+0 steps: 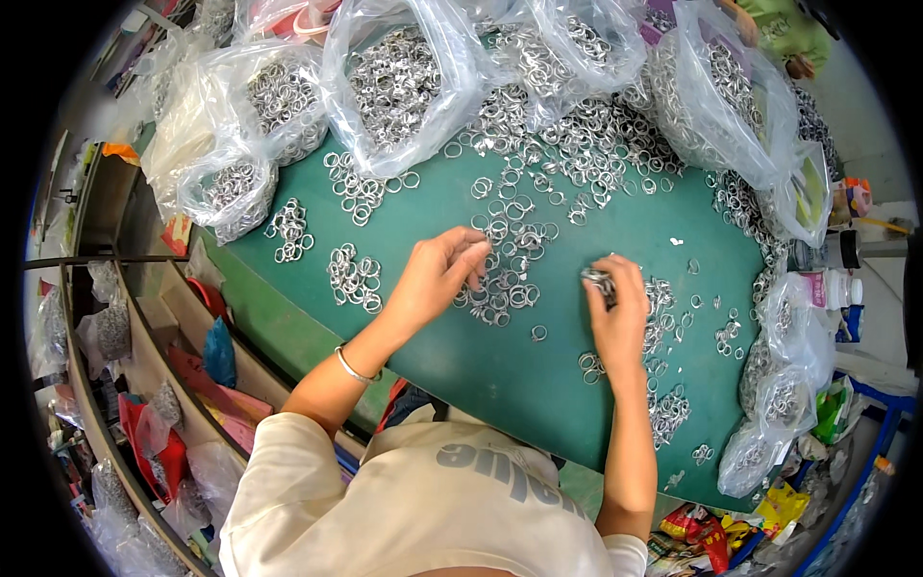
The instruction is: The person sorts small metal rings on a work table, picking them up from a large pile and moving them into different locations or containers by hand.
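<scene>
My left hand point(446, 271) is over the left side of a loose pile of silver metal rings point(511, 260) on the green tabletop point(461, 375). Its fingers are bent together at the pile's edge, and whatever may be between them is hidden. To the right, my right hand point(617, 303) curls round a small bunch of rings point(600, 283), which shows between thumb and fingers. Beside that hand lies another scatter of rings point(663, 322). A single ring point(538, 333) rests apart between my hands.
Clear plastic bags full of rings point(394, 87) line the far edge, with a heap of rings point(596, 144) spilling before them. Smaller ring piles point(353, 277) lie at left. More bags point(784, 399) and a white bottle point(836, 288) stand at right. Wooden shelving point(144, 385) is at left.
</scene>
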Demonstrator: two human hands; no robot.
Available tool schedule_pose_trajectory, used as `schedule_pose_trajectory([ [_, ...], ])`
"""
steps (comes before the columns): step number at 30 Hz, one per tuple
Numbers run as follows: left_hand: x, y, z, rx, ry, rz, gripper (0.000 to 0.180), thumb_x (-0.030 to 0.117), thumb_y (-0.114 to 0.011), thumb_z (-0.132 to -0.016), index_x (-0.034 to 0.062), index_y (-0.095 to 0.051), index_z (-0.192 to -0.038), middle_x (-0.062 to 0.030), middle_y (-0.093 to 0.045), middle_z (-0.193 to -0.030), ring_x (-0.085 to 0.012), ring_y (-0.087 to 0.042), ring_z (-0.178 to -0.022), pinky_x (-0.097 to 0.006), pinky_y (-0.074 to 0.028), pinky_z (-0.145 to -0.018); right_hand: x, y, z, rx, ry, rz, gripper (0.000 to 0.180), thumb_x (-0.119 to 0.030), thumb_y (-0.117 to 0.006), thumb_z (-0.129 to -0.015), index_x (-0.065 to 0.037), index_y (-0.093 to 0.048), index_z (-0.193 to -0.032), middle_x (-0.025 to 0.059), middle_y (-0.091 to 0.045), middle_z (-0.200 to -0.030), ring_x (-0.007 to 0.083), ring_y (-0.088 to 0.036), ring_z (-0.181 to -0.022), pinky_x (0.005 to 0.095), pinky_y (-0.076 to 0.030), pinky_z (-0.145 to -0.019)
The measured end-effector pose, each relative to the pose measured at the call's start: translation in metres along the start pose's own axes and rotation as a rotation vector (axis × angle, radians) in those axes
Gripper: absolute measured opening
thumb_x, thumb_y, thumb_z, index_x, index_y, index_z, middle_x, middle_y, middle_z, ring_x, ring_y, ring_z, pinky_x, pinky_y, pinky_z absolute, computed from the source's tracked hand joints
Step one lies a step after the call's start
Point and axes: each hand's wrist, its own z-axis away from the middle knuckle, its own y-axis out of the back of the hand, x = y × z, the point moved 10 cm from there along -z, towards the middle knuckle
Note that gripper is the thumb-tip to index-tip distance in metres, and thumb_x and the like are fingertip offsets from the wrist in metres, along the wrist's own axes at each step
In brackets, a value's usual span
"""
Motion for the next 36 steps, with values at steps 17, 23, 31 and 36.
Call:
schedule_pose_trajectory([
  [17,-0.009,0.012,0.011,0.089,-0.068,0.257,0.02,-0.005,-0.048,-0.09,-0.0041,-0.06,-0.105,-0.0109,-0.055,-0.113,-0.0149,-0.063,-0.083,-0.023,-0.051,-0.067,-0.051,-0.039,-0.02,-0.118,0.329,0.293,0.027,-0.006,-0.068,-0.075,-0.003,-0.06,-0.101,0.0111,-0.055,-0.102,0.0265,-0.05,-0.097,0.0412,-0.037,-0.084],
  [23,-0.004,0.013,0.015,0.223,-0.127,0.268,0.018,-0.004,-0.048,-0.091,-0.0036,-0.062,-0.102,-0.0071,-0.063,-0.088,-0.012,-0.065,-0.074,-0.022,-0.05,-0.057,-0.058,-0.021,-0.023,-0.062,0.203,0.353,0.023,-0.005,-0.067,-0.075,-0.004,-0.062,-0.098,0.0102,-0.053,-0.104,0.0278,-0.049,-0.098,0.0406,-0.037,-0.083],
  [31,0.019,0.011,0.017,0.202,-0.197,-0.038,0.024,-0.012,-0.047,-0.084,-0.0017,-0.061,-0.1,-0.0123,-0.061,-0.085,-0.0167,-0.064,-0.068,-0.028,-0.05,-0.057,-0.069,-0.06,-0.026,-0.183,0.308,0.19,0.022,-0.008,-0.069,-0.075,-0.005,-0.063,-0.096,0.011,-0.057,-0.102,0.0282,-0.051,-0.097,0.0391,-0.036,-0.083],
  [36,0.014,0.019,0.015,0.236,-0.279,0.047,0.035,-0.015,-0.042,-0.081,0.0005,-0.06,-0.107,-0.0137,-0.06,-0.097,-0.0209,-0.063,-0.083,-0.03,-0.049,-0.068,-0.013,-0.055,-0.028,-0.267,-0.519,-1.269,0.017,-0.003,-0.061,-0.083,-0.003,-0.061,-0.1,0.0081,-0.06,-0.107,0.0188,-0.057,-0.091,0.0301,-0.043,-0.071],
])
